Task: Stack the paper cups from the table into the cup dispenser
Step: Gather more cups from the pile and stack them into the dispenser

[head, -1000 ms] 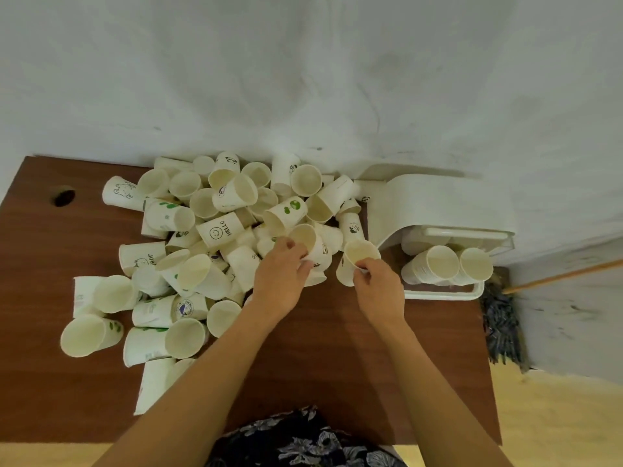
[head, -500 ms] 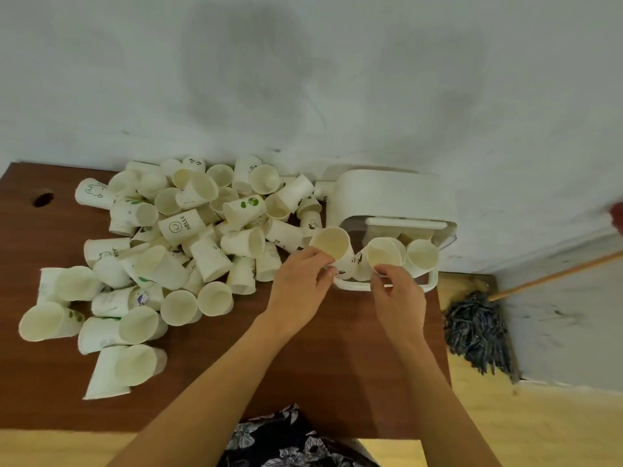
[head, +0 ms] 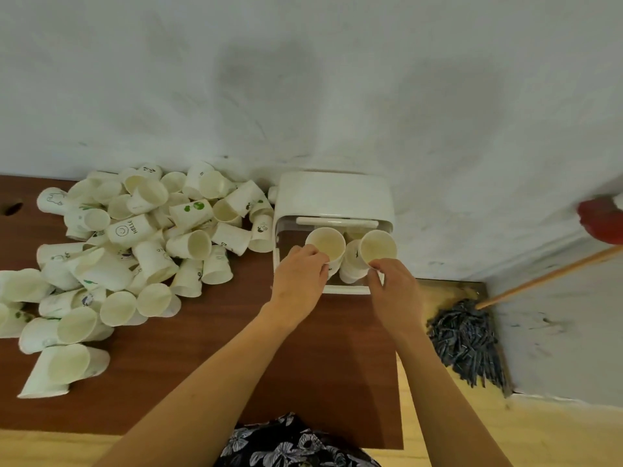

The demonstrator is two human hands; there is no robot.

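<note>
cup pile (head: 135, 251) left on table (head: 303, 365) | dispenser (head: 333, 197) right, against wall | mop (head: 468, 335) right, on floor

head view, steeply down, close over table (head: 303, 348)

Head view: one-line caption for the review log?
Left hand and right hand each set a paper cup into the white cup dispenser beside a heap of cups.

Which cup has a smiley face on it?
The HELLO cup, lying on its side in the pile left of the dispenser; it alone shows a smiley.
</note>
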